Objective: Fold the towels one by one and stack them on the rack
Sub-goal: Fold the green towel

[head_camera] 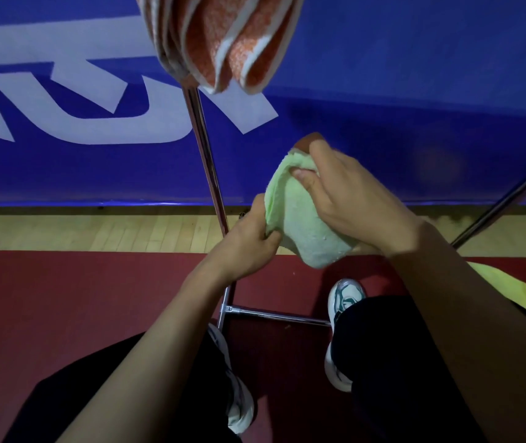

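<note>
Both hands, L (248, 247) & R (348, 199), grips closed on green towel (306, 231); loose pinch could let fold spring open.

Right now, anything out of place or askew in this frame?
One thing: a yellow-green towel lies loose at the right edge, below the right arm, not on the rack. The orange towels hang bunched and uneven on the rack. Both hands, left hand and right hand, hold the light green towel.

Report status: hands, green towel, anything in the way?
Left hand and right hand both gripping the green towel, part folded. Orange towels on rack. Rack pole close behind.
</note>
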Available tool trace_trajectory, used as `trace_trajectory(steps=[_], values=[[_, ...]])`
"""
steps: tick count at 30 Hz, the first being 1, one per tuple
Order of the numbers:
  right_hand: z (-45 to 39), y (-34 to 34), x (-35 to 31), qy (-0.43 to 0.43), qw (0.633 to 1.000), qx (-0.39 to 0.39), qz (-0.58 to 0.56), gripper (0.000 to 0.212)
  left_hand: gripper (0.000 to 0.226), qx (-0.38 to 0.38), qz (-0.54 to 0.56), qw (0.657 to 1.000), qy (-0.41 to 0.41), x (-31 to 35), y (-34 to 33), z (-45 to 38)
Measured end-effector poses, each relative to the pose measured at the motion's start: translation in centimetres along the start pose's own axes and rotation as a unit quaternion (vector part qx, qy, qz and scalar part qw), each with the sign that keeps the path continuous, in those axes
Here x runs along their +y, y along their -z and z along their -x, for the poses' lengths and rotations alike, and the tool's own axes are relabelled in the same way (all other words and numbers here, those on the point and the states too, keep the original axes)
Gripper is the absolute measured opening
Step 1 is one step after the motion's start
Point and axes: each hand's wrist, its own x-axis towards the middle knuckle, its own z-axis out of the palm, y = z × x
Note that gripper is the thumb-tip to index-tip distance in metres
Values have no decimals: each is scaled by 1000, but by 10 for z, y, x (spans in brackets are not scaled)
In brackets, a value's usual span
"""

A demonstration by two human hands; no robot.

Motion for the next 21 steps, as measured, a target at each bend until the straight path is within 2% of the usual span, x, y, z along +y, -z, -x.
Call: trace_trajectory(steps=[4, 6, 9, 13, 15, 16, 18, 21], values=[[2, -1, -1, 9, 999, -21, 32, 21, 47, -50, -31, 997, -43, 0, 4, -1], [3, 4, 3, 6, 999, -32, 41, 22, 50, -77, -38, 996, -17, 0, 15, 1], [5, 10, 3, -3, 999, -49, 17, 24, 36, -123, -27, 992, 22, -2, 27, 7], [8, 9, -4, 6, 995, -95, -35, 18, 33, -64, 127, 989, -35, 15, 22, 10], [7, 7, -6, 7, 994, -99, -53, 18, 17, -23, 154, 985, -69, 23, 18, 10], [6, 7, -4, 0, 994, -90, -62, 21, 11, -7, 156, 985, -77, 25, 18, 9], [5, 10, 1, -34, 992, -81, -92, 31, 13, 12, 162, 983, -84, 28, 19, 10], [9, 24, 17, -109, 970, -144, -163, 53, 20, 32, 233, 970, -58, 31, 26, 16]])
